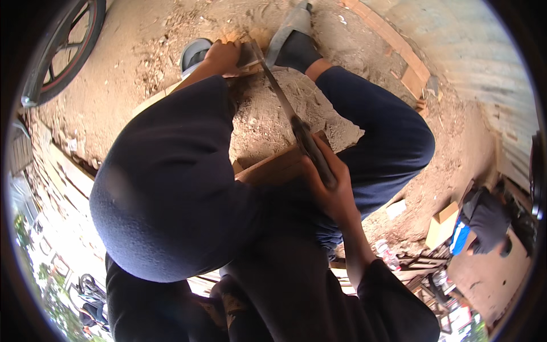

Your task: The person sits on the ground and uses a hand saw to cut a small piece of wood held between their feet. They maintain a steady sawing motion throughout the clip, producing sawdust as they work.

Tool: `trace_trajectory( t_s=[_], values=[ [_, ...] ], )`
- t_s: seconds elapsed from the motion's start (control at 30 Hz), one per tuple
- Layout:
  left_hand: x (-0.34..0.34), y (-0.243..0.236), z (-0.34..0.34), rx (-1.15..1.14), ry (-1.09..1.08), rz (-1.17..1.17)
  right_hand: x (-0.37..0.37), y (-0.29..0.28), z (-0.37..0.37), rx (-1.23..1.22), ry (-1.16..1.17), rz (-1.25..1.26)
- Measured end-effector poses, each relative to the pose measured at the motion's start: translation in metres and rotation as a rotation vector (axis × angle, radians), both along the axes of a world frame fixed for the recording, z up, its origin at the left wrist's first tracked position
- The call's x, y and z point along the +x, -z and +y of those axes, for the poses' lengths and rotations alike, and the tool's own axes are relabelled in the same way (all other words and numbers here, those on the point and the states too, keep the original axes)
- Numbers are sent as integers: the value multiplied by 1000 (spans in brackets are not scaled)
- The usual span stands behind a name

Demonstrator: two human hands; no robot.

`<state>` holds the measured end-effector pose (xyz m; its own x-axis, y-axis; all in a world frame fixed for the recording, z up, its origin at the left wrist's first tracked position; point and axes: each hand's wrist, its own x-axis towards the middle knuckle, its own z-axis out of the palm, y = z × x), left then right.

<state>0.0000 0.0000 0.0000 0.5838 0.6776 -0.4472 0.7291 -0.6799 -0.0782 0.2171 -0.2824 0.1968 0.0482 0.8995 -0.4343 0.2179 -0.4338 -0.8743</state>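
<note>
A: Which step is in hand?
B: Probably sawing. The wood piece is sitting between the left foot and right foot; the saw is crossing its right edge. The next stroke is likely calling for steady wood and a straight push.
A: Hands?
B: The left hand is bracing the wood, knuckles up; its finger closure, cannot tell. The right hand is wrapping tightly round the saw's handle, blade slanting forward-left.

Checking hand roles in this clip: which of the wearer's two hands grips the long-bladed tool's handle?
The right hand, nearer the torso, wraps around the dark handle; the left hand is farther out, near the far end of the blade.
</note>
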Motion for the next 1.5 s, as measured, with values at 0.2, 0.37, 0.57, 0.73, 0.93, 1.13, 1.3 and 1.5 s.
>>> trace_trajectory(
  t_s=[0.2, 0.37, 0.57, 0.73, 0.93, 1.13, 1.3, 1.5],
  values=[
    [11, -2, 15, -20, 2, 29, -21, -8, 16, 144, -34, -118],
    [-6, -9, 6, -70, -92, 3, 1, -26, 4, 4, -37, -26],
    [14, -8, 10, -154, -130, -101, 9, -20, -3, 45, -6, -75],
    [6, -23, -1, -129, -179, -80, 9, -18, 1, 30, 37, -22],
    [-1, -12, 10, -181, -154, -88, 18, -17, 8, 40, 48, -68],
    [0, -15, 9, -196, -208, -152, 21, -23, 12, 58, 59, -65],
    [7, -12, 16, -176, -225, -155, 24, -24, 16, 65, 66, -63],
    [-14, -9, 8, -217, -239, -169, 9, -11, 9, 123, 9, -52]
  ],
)
